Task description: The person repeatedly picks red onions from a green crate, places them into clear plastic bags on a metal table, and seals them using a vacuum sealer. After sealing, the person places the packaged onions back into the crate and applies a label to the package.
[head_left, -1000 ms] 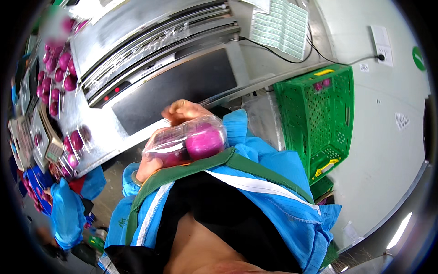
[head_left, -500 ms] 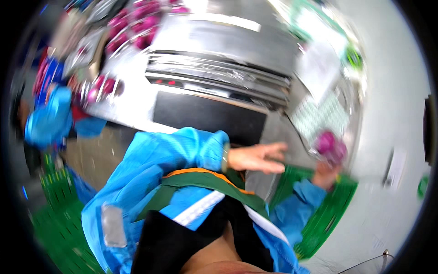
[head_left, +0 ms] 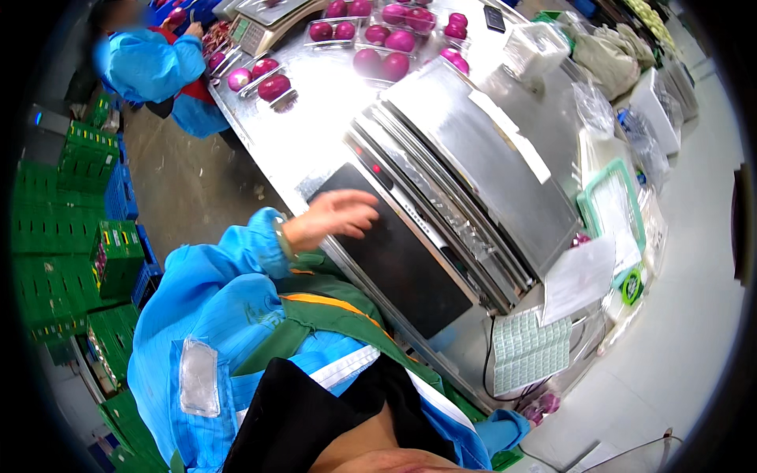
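Over the black plate [head_left: 394, 252] of a metal wrapping machine [head_left: 481, 173], my left hand [head_left: 335, 215] hovers with fingers apart and slightly curled, holding nothing. A roll of clear film [head_left: 449, 201] lies along the machine's middle. My right sleeve [head_left: 505, 430] shows at the lower right, past the table edge. Its hand and fingers are hidden. Touching the cuff in the picture is a clear pack of red onions [head_left: 542, 407]; whether my hand grips it does not show. Beside it at the table corner lies a pale green patterned pad [head_left: 532, 352].
Several trays of red onions [head_left: 394, 39] stand on the far side of the metal table [head_left: 315, 102]. A co-worker in blue [head_left: 150, 67] is at the far left. Green crates [head_left: 59, 205] are stacked on the left. White paper [head_left: 579, 277] and a teal basket [head_left: 587, 213] line the right side.
My view has turned, so the table now slants. My left hand has moved left over the black plate. The right hand, seen holding an onion pack before, is now hidden at the lower right.
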The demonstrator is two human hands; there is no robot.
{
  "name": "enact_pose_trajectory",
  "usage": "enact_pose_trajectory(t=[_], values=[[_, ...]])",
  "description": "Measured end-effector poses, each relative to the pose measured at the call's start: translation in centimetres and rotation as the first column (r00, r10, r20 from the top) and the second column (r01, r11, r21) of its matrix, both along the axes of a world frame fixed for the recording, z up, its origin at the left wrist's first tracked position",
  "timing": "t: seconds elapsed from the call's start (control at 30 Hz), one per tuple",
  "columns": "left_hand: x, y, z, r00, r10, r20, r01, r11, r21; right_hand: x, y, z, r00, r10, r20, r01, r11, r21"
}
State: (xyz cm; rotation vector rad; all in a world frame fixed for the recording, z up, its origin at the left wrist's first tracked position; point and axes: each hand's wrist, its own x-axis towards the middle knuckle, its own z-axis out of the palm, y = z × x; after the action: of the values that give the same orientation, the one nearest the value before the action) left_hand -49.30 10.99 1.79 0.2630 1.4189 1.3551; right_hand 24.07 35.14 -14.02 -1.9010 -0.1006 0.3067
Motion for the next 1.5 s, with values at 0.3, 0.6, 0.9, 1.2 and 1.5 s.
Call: enact_pose_trajectory(t=[0.3, 0.6, 0.9, 1.2, 1.5], values=[[-24.6, -11.8, -11.5, 0.646, 0.707, -0.288, -0.739, 0.674, -0.006, -52.2, 8.3, 18.0, 0.028, 0.977, 0.21, -0.999, 0.023, 0.028], [-48.6, -18.5, -16.0, 0.545, 0.764, -0.347, -0.825, 0.561, -0.06, -109.7, -6.8, 11.4, -0.985, 0.111, 0.131, -0.118, -0.992, -0.045], [-53.0, -18.6, -16.1, 0.581, 0.794, -0.179, -0.797, 0.599, 0.072, -129.2, -14.6, -5.6, -0.934, 0.33, -0.134, -0.312, -0.94, -0.141], [-49.3, -9.4, -1.8, 0.654, 0.56, -0.509, -0.453, 0.828, 0.33, -114.7, -5.6, 14.2, -0.889, 0.424, 0.174, -0.432, -0.902, -0.014], [-26.1, 13.0, 1.4, 0.816, 0.029, -0.577, 0.197, 0.925, 0.325, -75.8, 5.9, 20.3, -0.447, 0.893, 0.048, -0.895, -0.446, -0.019]])
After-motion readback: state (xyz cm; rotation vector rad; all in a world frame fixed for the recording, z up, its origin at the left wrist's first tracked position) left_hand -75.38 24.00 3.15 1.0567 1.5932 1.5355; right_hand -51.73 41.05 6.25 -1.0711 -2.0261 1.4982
